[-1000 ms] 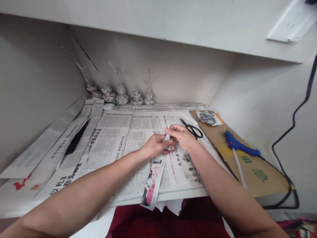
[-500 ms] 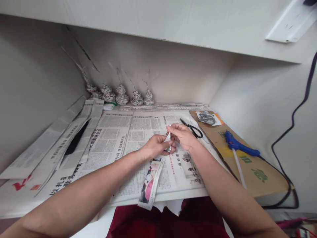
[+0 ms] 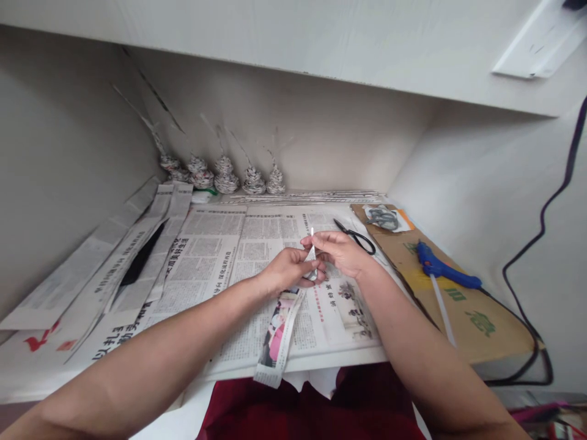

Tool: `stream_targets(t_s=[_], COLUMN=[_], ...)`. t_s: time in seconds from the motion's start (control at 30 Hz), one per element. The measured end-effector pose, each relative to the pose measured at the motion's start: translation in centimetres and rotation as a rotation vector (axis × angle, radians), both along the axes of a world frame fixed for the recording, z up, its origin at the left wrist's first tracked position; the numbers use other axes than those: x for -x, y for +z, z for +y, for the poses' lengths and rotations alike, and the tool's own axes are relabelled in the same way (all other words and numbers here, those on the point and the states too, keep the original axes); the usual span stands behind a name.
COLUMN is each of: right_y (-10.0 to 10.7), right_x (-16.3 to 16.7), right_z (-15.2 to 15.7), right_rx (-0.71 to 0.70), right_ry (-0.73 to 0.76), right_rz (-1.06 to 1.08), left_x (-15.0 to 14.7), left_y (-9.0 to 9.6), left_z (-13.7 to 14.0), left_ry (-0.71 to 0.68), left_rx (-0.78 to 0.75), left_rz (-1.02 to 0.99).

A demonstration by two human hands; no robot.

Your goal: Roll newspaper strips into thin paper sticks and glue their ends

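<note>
Newsprint runs through most of this scene: one strip (image 3: 274, 342) is gripped by both hands, its upper end drawn into a narrow cone (image 3: 312, 253) and its printed tail hanging past the near edge of the table (image 3: 337, 360). The left hand (image 3: 287, 269) pinches the cone low down between thumb and fingers, probably to keep the layers from slackening. The right hand (image 3: 342, 252) has its fingertips curled around the upper part, just below a thin white tip, seemingly to steady or turn it; the hands overlap, so I cannot tell which fingers press on the paper. Both work above the sheets (image 3: 215, 247), which look laid out to protect the table, and the tail hangs loose, perhaps so it can follow the turn. Scissors (image 3: 362, 239) lie just beyond the right hand, black handles towards it, presumably for an easy reach. Further right, a blue glue gun (image 3: 447, 272) rests on cardboard (image 3: 481, 351), likely to catch drips. More strips (image 3: 114, 263) overlap at the left, with a black tool (image 3: 142, 256) across them, maybe as a weight; what it is I cannot tell. Thin rods (image 3: 302, 197) lie lengthwise at the back, near a row of coiled figures (image 3: 227, 177) standing upright, stems up, probably set there out of the way.
</note>
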State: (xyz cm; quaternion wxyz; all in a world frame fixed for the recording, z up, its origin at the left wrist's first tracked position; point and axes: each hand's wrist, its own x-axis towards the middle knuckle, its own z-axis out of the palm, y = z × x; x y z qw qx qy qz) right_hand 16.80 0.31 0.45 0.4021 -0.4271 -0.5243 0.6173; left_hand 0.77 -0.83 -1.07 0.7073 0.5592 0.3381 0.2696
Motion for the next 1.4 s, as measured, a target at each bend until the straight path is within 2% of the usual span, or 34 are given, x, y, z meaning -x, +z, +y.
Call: stream_targets(t_s=[0.07,0.2,0.4,0.57,0.73,0.93,1.1,1.3,1.4], right_y=[-0.12,-0.38,-0.16,-0.24,-0.16,-0.22,-0.22,-0.36,-0.36], right_x=[-0.11,-0.07,0.01,0.09,-0.36,0.16,0.17,0.09,-0.08], right_z=[0.10,0.38,0.10,0.34,0.34,0.31,0.13,0.20,0.24], right_rx=[-0.017,-0.055,0.032,-0.046,-0.009,-0.027,0.027,0.011,0.032], right_ry=[-0.010,-0.144,0.029,-0.155,0.026,-0.141,0.015,-0.091,0.011], right_rz=[-0.006,0.015,-0.002,0.010,0.005,0.022,0.022,0.032,0.018], left_x=[-0.01,0.01,0.13,0.17,0.26,0.10,0.19,0.13,0.17], left_y=[0.06,-0.32,-0.34,-0.12,0.03,0.09,-0.14,0.01,-0.04], left_z=[0.02,0.18,0.33,0.11,0.15,0.18,0.37,0.09,0.11], left_ry=[0.002,-0.025,-0.017,-0.022,0.002,0.006,0.010,-0.029,-0.025], left_rx=[-0.003,-0.043,-0.034,-0.020,0.017,0.025,0.035,0.020,0.016], left_rz=[0.007,-0.003,-0.022,0.038,0.088,0.064,0.055,0.015,0.007])
